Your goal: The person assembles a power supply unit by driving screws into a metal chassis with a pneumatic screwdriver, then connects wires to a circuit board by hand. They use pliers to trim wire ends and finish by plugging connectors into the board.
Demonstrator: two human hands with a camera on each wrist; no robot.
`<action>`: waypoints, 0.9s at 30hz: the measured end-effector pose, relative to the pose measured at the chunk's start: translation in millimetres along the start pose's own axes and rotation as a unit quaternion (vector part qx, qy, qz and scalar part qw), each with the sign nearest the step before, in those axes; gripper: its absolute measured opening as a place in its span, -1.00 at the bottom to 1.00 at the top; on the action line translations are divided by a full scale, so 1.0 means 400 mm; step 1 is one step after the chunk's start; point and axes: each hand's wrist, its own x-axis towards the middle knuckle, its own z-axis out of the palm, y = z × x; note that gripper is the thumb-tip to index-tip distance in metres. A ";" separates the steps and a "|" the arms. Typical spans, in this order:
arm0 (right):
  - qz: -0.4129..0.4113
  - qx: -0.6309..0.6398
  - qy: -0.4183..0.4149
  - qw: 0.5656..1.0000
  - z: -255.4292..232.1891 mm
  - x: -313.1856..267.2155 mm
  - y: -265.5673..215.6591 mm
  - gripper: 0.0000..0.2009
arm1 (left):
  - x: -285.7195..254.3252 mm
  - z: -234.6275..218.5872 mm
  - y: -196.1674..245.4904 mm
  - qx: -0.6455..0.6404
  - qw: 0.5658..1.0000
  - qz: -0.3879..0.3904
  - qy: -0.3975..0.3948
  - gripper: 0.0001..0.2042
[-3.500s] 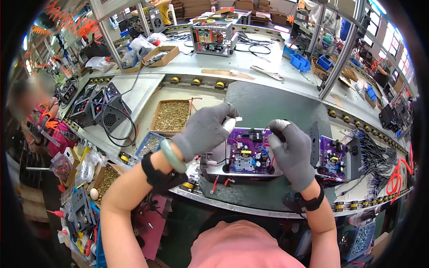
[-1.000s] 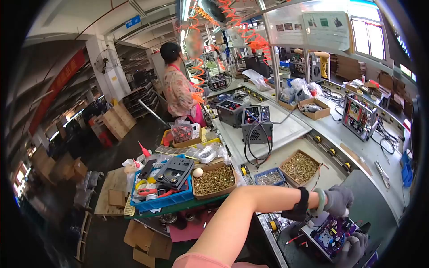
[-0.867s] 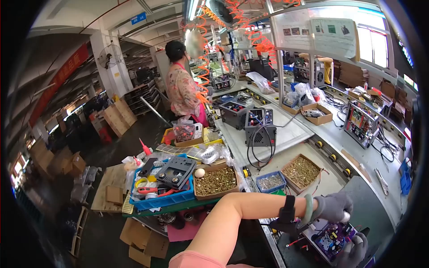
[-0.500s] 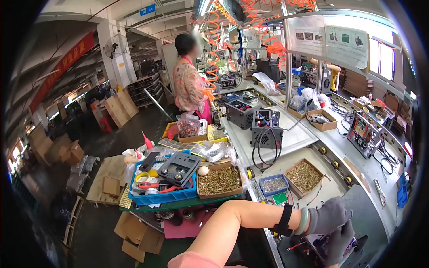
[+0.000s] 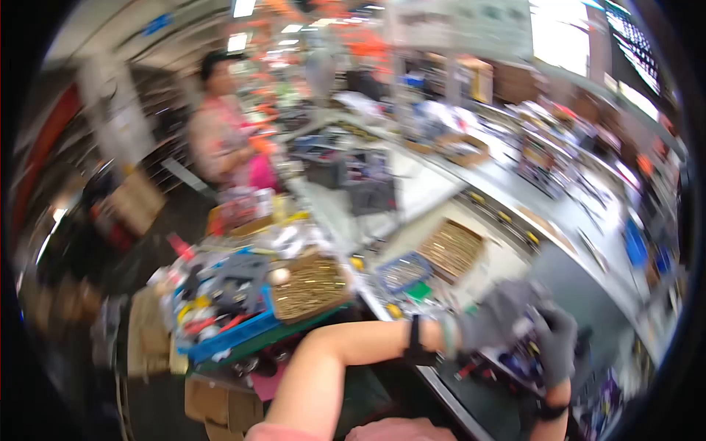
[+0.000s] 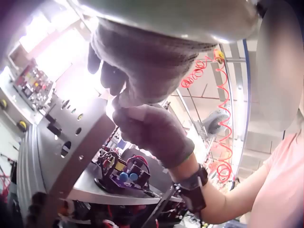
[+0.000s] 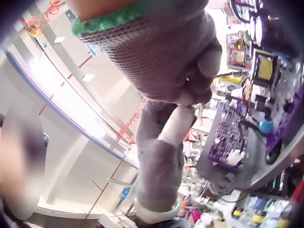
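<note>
Head view — hands (image 5: 504,316) over worktop (image 5: 588,283) — blurred workshop (image 5: 176,224)

Motion blur smears the head view, its window (image 5: 560,38) blown white; glare hazes the 2 wrist views.

The person wears a grey knitted left glove (image 5: 496,317), a matching right glove (image 5: 557,344) with green edging (image 7: 109,23), black wrist straps (image 5: 416,336), a pale green left bangle (image 5: 449,336) and a pink top (image 5: 401,431).
</note>
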 end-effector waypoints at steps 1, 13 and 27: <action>-0.009 0.009 0.020 1.000 0.002 0.002 -0.039 -0.80 | -0.030 0.020 -0.037 0.134 0.990 -0.037 -0.026 -0.57; -0.040 -0.361 0.048 0.930 0.096 0.066 0.074 -0.95 | -0.026 0.003 -0.097 0.046 0.877 -0.371 -0.302 -0.52; -0.067 -0.344 0.072 0.934 0.106 0.050 0.065 -0.91 | -0.027 0.001 -0.093 0.087 0.892 -0.318 -0.311 -0.58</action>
